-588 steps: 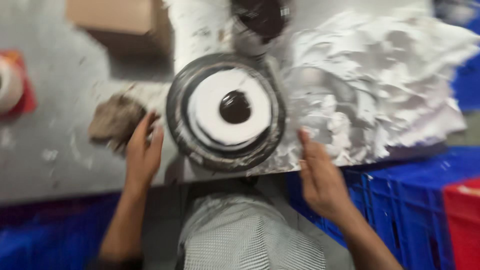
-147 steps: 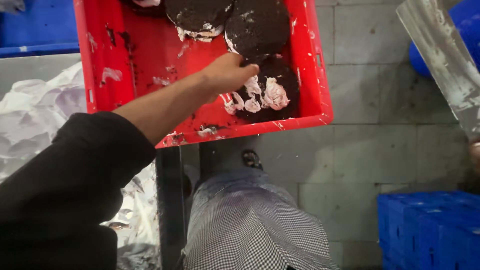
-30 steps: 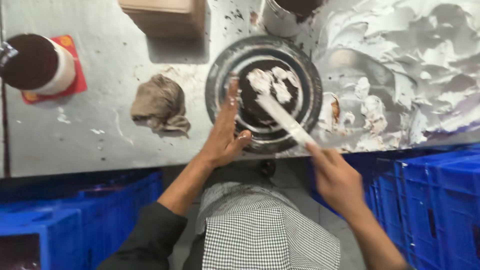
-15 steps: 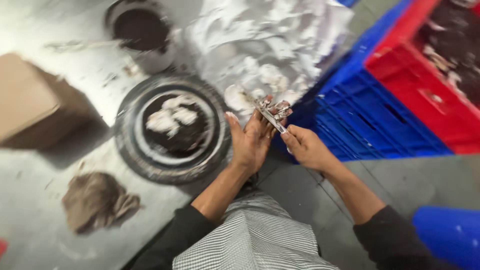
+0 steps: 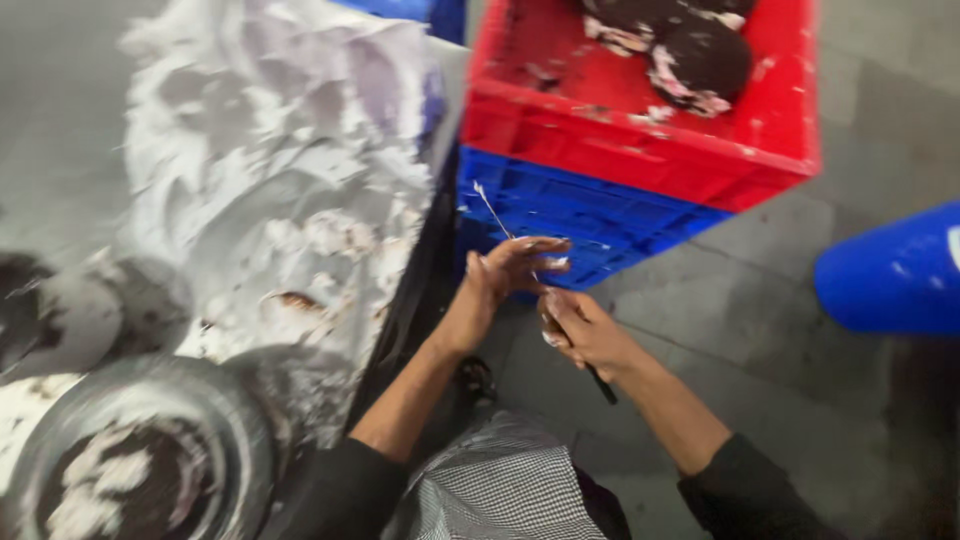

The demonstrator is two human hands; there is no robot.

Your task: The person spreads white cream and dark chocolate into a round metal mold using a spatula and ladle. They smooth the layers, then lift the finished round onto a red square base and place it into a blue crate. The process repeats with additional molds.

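My right hand [image 5: 583, 332] grips the dark handle of a long thin palette knife [image 5: 505, 232] whose blade points up and to the left. My left hand [image 5: 508, 272] lies against the blade with its fingers spread, some white cream on them. Both hands are off the table's right edge, in front of a blue crate [image 5: 590, 225]. A red crate [image 5: 640, 130] stacked on it holds dark round cake layers [image 5: 700, 60] smeared with white cream. At the lower left a round metal turntable [image 5: 140, 460] carries a dark cake layer with dabs of cream.
Crumpled foil [image 5: 290, 190] covered in white cream spreads over the table. A dark round container [image 5: 30, 310] sits at the left edge. A blue drum [image 5: 890, 280] stands on the tiled floor [image 5: 760, 330] at the right.
The view has swung right, away from the turntable toward the crates. My hands have moved off the table edge, the left hand still against the knife blade.
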